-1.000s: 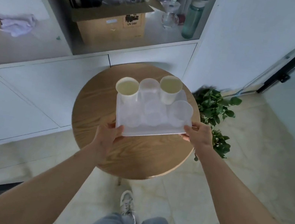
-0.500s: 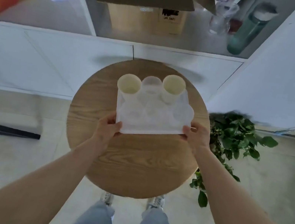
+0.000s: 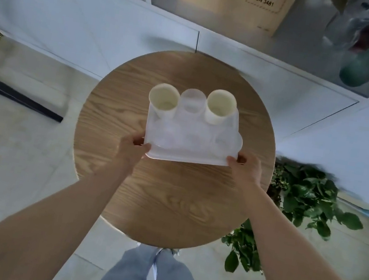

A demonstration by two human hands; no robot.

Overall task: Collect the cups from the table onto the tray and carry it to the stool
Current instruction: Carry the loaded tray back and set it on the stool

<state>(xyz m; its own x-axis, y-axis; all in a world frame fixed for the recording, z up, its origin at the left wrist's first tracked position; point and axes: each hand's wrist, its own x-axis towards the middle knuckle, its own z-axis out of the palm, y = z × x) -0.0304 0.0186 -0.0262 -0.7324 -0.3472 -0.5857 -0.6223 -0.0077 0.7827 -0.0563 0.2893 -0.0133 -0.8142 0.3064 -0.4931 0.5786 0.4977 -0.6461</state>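
i grip the tray [image 3: 187,158] at both near corners, left hand [image 3: 131,149] and right hand [image 3: 246,167] clamped | level so cups [image 3: 220,106] stay upright | tray over the stool [image 3: 168,198], touchdown unclear

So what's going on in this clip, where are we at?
A person holds a translucent tray by its near corners, left hand on one and right hand on the other. The tray carries two cream cups at the back and several clear plastic cups around them. It is over the round wooden stool; whether it already rests on the top or hangs just above it cannot be told. All the cups in view are on the tray.
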